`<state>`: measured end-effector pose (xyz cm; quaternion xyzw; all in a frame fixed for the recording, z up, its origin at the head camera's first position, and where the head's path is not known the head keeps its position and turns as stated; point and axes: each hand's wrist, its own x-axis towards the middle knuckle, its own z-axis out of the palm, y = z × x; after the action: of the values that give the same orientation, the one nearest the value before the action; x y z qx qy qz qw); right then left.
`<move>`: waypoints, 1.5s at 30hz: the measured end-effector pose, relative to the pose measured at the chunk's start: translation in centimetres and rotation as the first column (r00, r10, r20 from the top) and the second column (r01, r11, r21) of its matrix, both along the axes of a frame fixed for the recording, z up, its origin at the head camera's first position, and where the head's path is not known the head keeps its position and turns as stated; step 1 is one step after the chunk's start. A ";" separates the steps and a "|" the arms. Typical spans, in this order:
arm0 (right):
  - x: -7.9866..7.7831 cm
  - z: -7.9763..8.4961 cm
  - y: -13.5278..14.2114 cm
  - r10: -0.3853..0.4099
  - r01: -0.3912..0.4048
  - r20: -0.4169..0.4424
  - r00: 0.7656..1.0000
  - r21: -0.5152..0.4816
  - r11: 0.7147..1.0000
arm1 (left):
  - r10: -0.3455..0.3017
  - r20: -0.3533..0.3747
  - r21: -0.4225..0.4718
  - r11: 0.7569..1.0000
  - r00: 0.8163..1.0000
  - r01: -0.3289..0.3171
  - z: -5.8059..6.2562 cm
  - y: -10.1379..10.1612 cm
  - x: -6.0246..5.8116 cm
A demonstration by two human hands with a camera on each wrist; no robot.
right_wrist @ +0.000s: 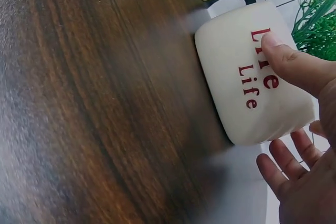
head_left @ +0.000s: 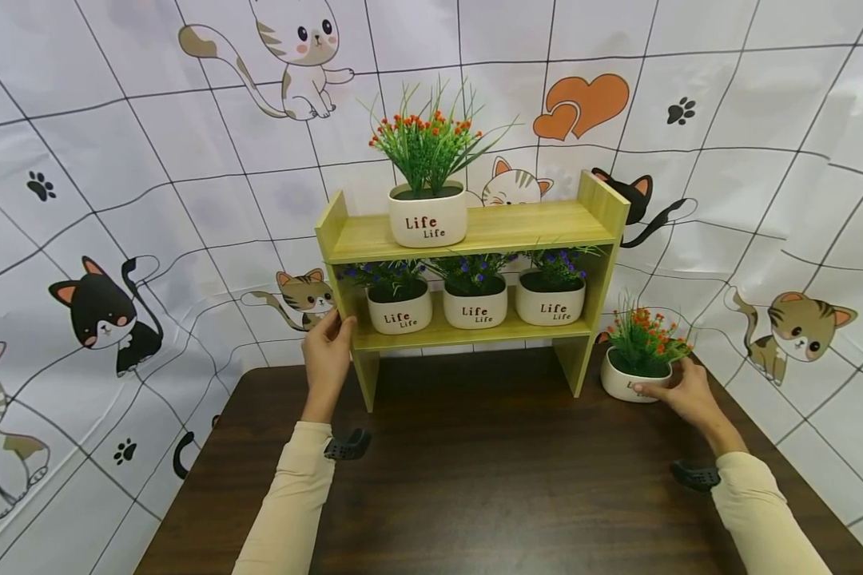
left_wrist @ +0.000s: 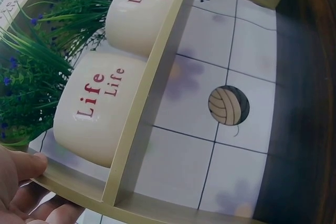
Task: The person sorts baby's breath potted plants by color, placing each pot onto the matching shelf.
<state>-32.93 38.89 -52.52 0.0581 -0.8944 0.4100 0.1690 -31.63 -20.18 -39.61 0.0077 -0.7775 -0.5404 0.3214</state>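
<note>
A two-tier wooden shelf (head_left: 475, 339) stands at the back of the table. My left hand (head_left: 327, 355) holds the edge of its left side panel, thumb in front and fingers behind, as the left wrist view shows. At the right end of the table, my right hand (head_left: 690, 393) holds a white "Life" pot (head_left: 622, 385) of orange flowers, its thumb (right_wrist: 294, 61) on the lettered front and the other fingers around the side. The pot sits upright on the table, just right of the shelf.
On the shelf's top board stands a pot of orange-red flowers (head_left: 427, 222). Below it are three white pots of purple flowers, left (head_left: 400, 311), middle (head_left: 475, 307) and right (head_left: 550, 303). A cat-print wall covering (head_left: 417, 32) rises behind the dark table (head_left: 475, 479).
</note>
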 end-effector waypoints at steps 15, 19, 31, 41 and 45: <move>0.5 -0.3 -1.2 0.013 0.012 0.209 0.978 -0.119 0.993 | -0.012 -0.001 0.020 1.000 1.000 0.013 -0.1 -0.1 0.0; 1.0 -0.3 -1.4 0.009 0.047 0.285 0.958 -0.188 0.981 | -0.010 -0.001 0.018 1.000 1.000 0.010 -0.2 -0.1 -0.1; 0.8 -0.2 -1.3 0.003 0.029 0.349 0.937 -0.085 0.996 | -0.009 0.015 0.023 1.000 1.000 0.009 -0.1 0.0 -0.1; 1.0 -1.2 -1.7 0.045 0.013 0.319 0.947 -0.178 0.984 | -0.012 0.016 0.026 1.000 1.000 0.012 0.0 0.0 0.1; 1.0 -1.0 -1.9 0.033 0.017 0.306 0.951 -0.158 0.987 | -0.012 0.011 0.022 1.000 1.000 0.012 0.1 0.0 0.1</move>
<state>-31.89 37.03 -53.54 -0.0164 -0.8740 0.4847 0.0298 -31.54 -20.14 -39.56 0.0095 -0.7733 -0.5509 0.3138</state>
